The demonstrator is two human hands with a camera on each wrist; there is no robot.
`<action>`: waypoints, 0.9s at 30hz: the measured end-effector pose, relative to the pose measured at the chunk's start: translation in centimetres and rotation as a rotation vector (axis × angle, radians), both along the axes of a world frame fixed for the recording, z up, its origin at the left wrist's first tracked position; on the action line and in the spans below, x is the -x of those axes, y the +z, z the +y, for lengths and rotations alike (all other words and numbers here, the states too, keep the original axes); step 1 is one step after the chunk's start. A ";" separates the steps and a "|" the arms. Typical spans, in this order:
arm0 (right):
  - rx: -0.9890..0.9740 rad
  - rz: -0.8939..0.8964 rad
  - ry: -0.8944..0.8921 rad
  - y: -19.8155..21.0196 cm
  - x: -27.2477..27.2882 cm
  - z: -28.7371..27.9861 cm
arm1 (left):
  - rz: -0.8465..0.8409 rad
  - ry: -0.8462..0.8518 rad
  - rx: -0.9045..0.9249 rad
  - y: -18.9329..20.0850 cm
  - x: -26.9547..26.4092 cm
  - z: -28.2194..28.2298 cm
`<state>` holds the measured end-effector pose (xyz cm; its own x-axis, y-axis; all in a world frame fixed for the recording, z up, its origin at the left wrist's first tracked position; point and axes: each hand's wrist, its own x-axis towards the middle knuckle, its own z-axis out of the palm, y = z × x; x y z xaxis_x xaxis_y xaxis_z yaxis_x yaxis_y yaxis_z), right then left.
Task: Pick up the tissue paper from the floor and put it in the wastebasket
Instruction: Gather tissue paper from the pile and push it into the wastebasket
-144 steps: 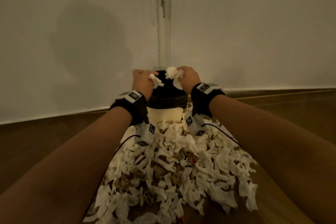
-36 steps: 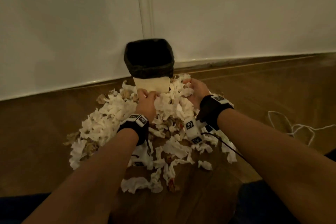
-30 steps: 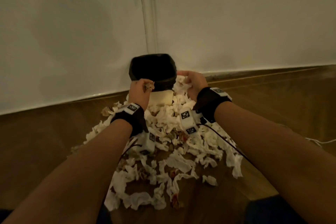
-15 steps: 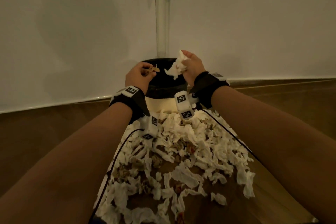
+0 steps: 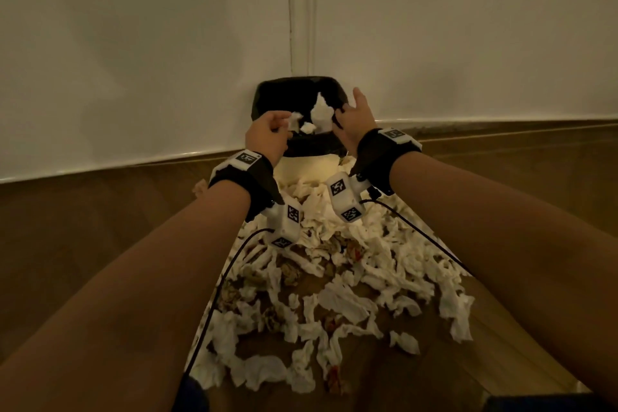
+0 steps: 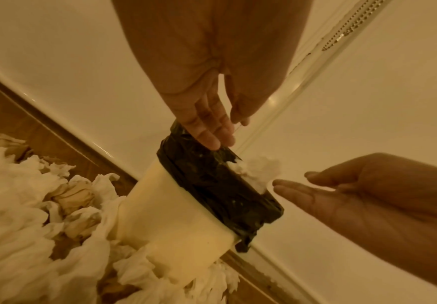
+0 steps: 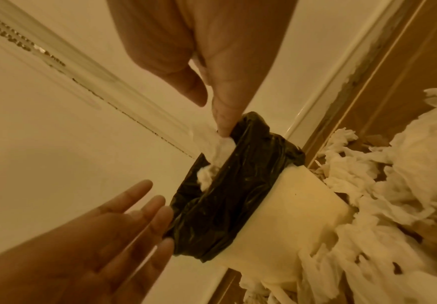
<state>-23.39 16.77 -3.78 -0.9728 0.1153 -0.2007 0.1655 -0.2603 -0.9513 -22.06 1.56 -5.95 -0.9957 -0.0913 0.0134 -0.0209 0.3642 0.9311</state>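
Note:
A cream wastebasket (image 5: 307, 166) with a black liner stands against the wall, behind a big pile of crumpled tissue paper (image 5: 334, 273) on the wooden floor. Both hands hover over its mouth. My left hand (image 5: 282, 125) is at the left rim with its fingers (image 6: 212, 131) straight and nothing held. My right hand (image 5: 347, 107) is at the right rim with its fingers spread. White tissue pieces (image 5: 321, 112) lie loose between the hands, in the basket's mouth. In the right wrist view one right fingertip (image 7: 224, 123) touches a tissue wad (image 7: 218, 147) at the liner's edge.
A white wall with a baseboard (image 5: 100, 168) runs right behind the basket. A clear vertical tube (image 5: 311, 10) with a chain inside rises above the basket. Black cables (image 5: 214, 304) trail from the wrist cameras over the pile. Bare wooden floor (image 5: 83, 227) lies to both sides.
Half a second ago each hand gripped tissue above the basket. Both hands have now opened and let go, and the pieces sit in the basket's mouth.

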 end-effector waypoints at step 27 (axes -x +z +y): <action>-1.161 -0.482 0.601 -16.8 -19.5 3.4 | -0.483 -0.841 1.049 -17.2 -18.9 3.3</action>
